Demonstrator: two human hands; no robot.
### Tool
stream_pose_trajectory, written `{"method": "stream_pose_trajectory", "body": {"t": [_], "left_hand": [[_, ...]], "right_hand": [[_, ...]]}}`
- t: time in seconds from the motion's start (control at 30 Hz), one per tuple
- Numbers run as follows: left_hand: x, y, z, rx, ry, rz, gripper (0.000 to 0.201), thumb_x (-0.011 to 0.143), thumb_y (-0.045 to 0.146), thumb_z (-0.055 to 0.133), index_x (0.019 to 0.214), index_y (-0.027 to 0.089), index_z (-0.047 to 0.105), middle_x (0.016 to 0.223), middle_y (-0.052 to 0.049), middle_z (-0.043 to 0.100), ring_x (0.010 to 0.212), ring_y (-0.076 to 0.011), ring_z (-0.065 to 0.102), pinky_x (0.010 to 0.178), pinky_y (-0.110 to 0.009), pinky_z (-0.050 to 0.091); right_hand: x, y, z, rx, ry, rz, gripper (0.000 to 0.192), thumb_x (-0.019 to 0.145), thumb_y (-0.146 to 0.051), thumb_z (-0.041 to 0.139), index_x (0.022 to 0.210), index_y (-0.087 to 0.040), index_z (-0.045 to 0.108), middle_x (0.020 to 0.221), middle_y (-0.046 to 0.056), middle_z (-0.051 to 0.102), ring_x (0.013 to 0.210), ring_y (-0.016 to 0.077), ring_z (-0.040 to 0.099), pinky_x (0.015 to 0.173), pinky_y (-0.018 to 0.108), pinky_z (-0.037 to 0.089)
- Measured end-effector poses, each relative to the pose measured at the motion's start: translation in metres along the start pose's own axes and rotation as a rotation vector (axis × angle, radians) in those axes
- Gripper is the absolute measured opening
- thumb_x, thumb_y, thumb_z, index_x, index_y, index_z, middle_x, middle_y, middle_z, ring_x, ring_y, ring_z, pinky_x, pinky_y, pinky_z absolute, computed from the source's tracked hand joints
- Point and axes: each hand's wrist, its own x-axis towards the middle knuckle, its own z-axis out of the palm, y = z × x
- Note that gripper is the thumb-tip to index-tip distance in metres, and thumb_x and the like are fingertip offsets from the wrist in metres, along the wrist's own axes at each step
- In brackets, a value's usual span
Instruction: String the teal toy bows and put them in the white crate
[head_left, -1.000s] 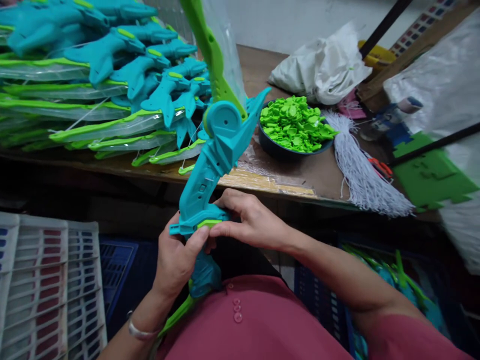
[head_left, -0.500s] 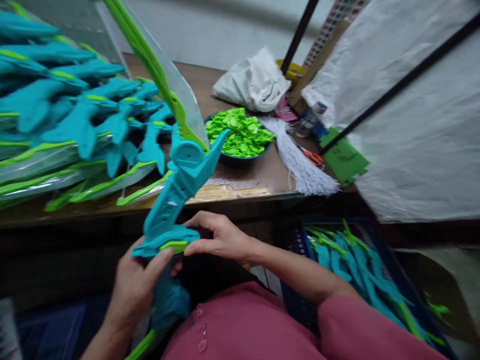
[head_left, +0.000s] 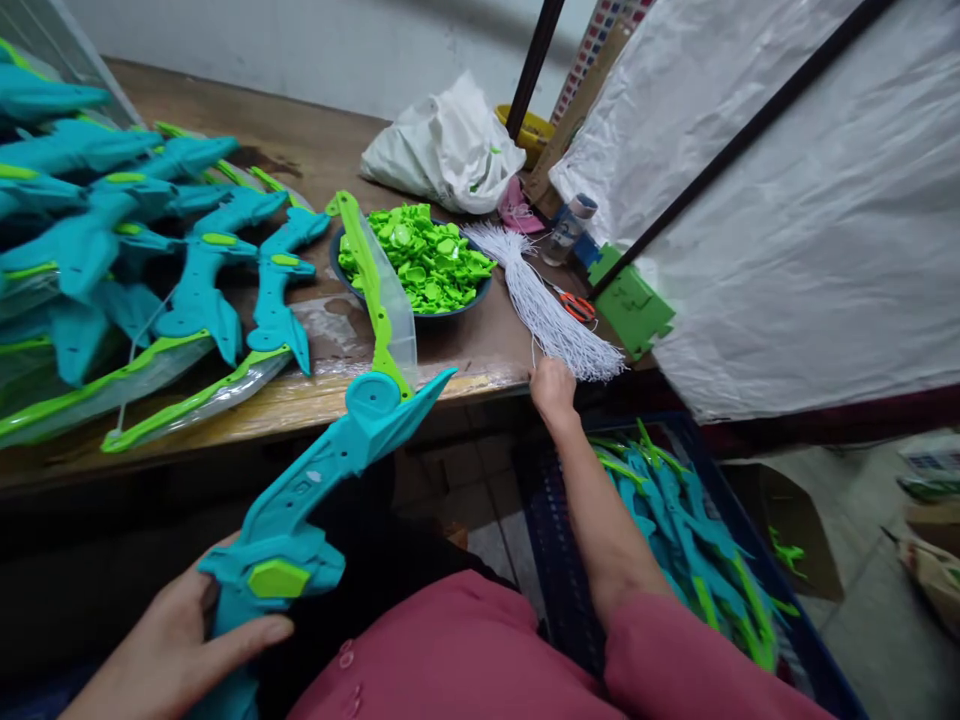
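Observation:
My left hand (head_left: 176, 640) is wrapped round the grip of a teal toy bow (head_left: 300, 490) with a lime-green limb pointing up and away. A lime hexagonal piece (head_left: 277, 578) sits at the bow's middle, just above my thumb. At the table's front edge, my right hand (head_left: 553, 388) is closed, its fingertips mostly hidden. A thin white string runs into it from the bundle of white strings (head_left: 544, 310) lying on the table. Beyond the bow's limb stands a dark bowl (head_left: 450, 312) heaped with small lime pieces (head_left: 427, 260).
Several teal bows (head_left: 217, 250) are stacked on the table at left. Orange-handled scissors (head_left: 577, 306), a plastic bottle (head_left: 570, 230), a green foam piece (head_left: 632, 300) and a white sack (head_left: 446, 150) lie at the back right. Below right, a blue crate (head_left: 810, 650) holds more bows.
My right hand has left the bow's middle and moved right to the white strings. The bow, in my left hand, is lower, and its lime hexagonal piece now faces up. The view has shifted right.

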Motion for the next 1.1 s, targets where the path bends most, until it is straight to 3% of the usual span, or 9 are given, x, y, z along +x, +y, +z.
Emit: {"method": "stream_pose_trajectory", "body": {"t": [0.13, 0.23, 0.37, 0.47, 0.53, 0.63, 0.7, 0.87, 1.1], "left_hand": [[0.000, 0.006, 0.009, 0.032, -0.089, 0.006, 0.034, 0.051, 0.044, 0.091, 0.077, 0.026, 0.079, 0.082, -0.007, 0.078, 0.081, -0.0352, 0.074, 0.077, -0.043, 0.064], [0.006, 0.005, 0.011, -0.075, -0.295, -0.025, 0.031, 0.060, 0.041, 0.087, 0.084, 0.023, 0.079, 0.074, -0.005, 0.073, 0.064, -0.0249, 0.065, 0.058, -0.033, 0.058], [0.024, 0.003, 0.021, -0.345, -0.599, -0.071, 0.073, 0.064, 0.044, 0.088, 0.131, 0.023, 0.069, 0.100, -0.011, 0.075, 0.060, -0.0169, 0.057, 0.049, -0.026, 0.050], [0.035, 0.001, 0.032, -0.414, -0.578, -0.057, 0.065, 0.065, 0.042, 0.089, 0.122, 0.017, 0.071, 0.094, -0.012, 0.074, 0.055, -0.0113, 0.051, 0.047, -0.021, 0.045], [0.037, -0.001, 0.036, -0.426, -0.542, -0.054, 0.053, 0.063, 0.042, 0.090, 0.105, 0.014, 0.074, 0.073, -0.006, 0.069, 0.050, -0.0098, 0.047, 0.045, -0.019, 0.041], [0.032, -0.008, 0.038, -0.468, -0.575, -0.058, 0.043, 0.060, 0.041, 0.090, 0.086, 0.013, 0.071, 0.058, -0.002, 0.061, 0.045, -0.0088, 0.045, 0.043, -0.019, 0.038], [0.024, -0.015, 0.037, -0.487, -0.614, -0.063, 0.041, 0.060, 0.040, 0.090, 0.082, 0.013, 0.069, 0.057, -0.001, 0.061, 0.043, -0.0078, 0.044, 0.042, -0.018, 0.037], [-0.003, -0.042, 0.032, -0.414, -0.620, -0.110, 0.043, 0.065, 0.043, 0.089, 0.089, 0.017, 0.065, 0.065, 0.000, 0.062, 0.047, -0.0085, 0.046, 0.045, -0.019, 0.040], [-0.039, -0.094, 0.016, -0.255, -0.530, -0.234, 0.048, 0.065, 0.054, 0.087, 0.094, 0.021, 0.069, 0.074, -0.001, 0.063, 0.051, -0.0127, 0.048, 0.047, -0.025, 0.043]], "right_hand": [[0.004, 0.001, -0.007, 0.034, -0.052, -0.009, 0.019, 0.099, -0.029, 0.067, 0.107, -0.011, 0.068, 0.115, 0.010, 0.069, 0.109, 0.0236, 0.066, 0.100, 0.045, 0.052], [-0.019, -0.016, -0.013, 0.157, -0.139, -0.137, 0.015, 0.098, -0.016, 0.057, 0.097, -0.008, 0.070, 0.103, 0.014, 0.071, 0.100, 0.0231, 0.066, 0.094, 0.039, 0.050], [-0.113, -0.055, -0.002, 0.433, -0.457, -0.489, 0.017, 0.093, -0.016, 0.056, 0.084, -0.014, 0.071, 0.088, 0.006, 0.071, 0.082, 0.0158, 0.064, 0.077, 0.025, 0.048], [-0.193, -0.076, 0.016, 0.627, -0.764, -0.721, 0.007, 0.083, -0.012, 0.067, 0.081, -0.017, 0.071, 0.084, -0.001, 0.070, 0.076, 0.0109, 0.063, 0.072, 0.019, 0.046], [-0.229, -0.080, 0.030, 0.792, -0.997, -0.718, 0.006, 0.080, -0.011, 0.069, 0.079, -0.017, 0.072, 0.080, -0.003, 0.068, 0.073, 0.0098, 0.060, 0.070, 0.019, 0.045], [-0.255, -0.079, 0.049, 1.054, -1.325, -0.519, 0.008, 0.076, -0.020, 0.077, 0.079, -0.016, 0.072, 0.075, -0.002, 0.066, 0.069, 0.0112, 0.058, 0.067, 0.022, 0.045], [-0.258, -0.080, 0.057, 1.206, -1.402, -0.365, 0.022, 0.072, -0.031, 0.082, 0.085, -0.016, 0.072, 0.079, 0.000, 0.069, 0.072, 0.0146, 0.063, 0.070, 0.026, 0.051], [-0.227, -0.092, 0.061, 1.581, -1.151, -0.008, 0.035, 0.081, -0.056, 0.070, 0.088, -0.022, 0.063, 0.094, 0.006, 0.071, 0.088, 0.0216, 0.069, 0.085, 0.040, 0.060], [-0.141, -0.069, 0.051, 1.738, -0.513, 0.201, 0.042, 0.072, -0.049, 0.084, 0.096, -0.019, 0.066, 0.071, -0.005, 0.055, 0.058, 0.0085, 0.048, 0.056, 0.022, 0.048]]}}
